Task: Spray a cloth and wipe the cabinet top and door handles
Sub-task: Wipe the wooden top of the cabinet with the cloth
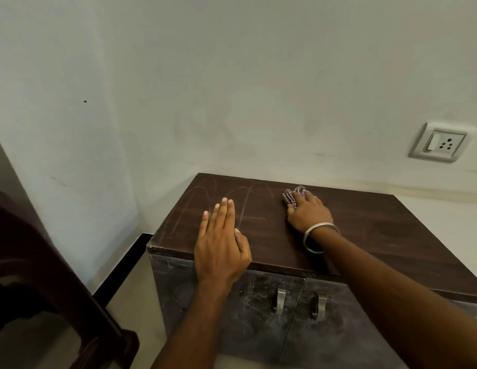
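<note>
A low dark-brown cabinet [352, 235] stands against a pale wall [232, 89], seen from above and in front. Its wood-grain top carries faint pale arcs and strokes on the left half, like dried wipe marks or scratches; they form no letters that can be read.

The right hand [308, 211] lies palm down near the back of the cabinet top, fingers curled over a small checked cloth [292, 196] in dark red and white. The hand presses and grips the bunched cloth against the wood, and only the far edge of the cloth shows beyond the fingertips. A plain silver bangle [318, 237] circles that wrist.

The left hand [222, 245] rests flat on the front left part of the top, fingers straight and close together, thumb tucked alongside, holding nothing. Its heel lies at the front edge of the cabinet.

Below the top, two grey, scuffed and dusty doors meet at a centre seam. Each bears a short metal handle: the left door handle [279, 300] and the right door handle [320, 306] sit just beside the seam, near each other, untouched.

On the wall to the right is a white switch-and-socket plate [441, 142] with one rocker switch and a round-pin outlet; no brand or lettering is legible on it. A dark wooden chair [45, 275] stands at the left edge, apart from the cabinet, on a pale floor
</note>
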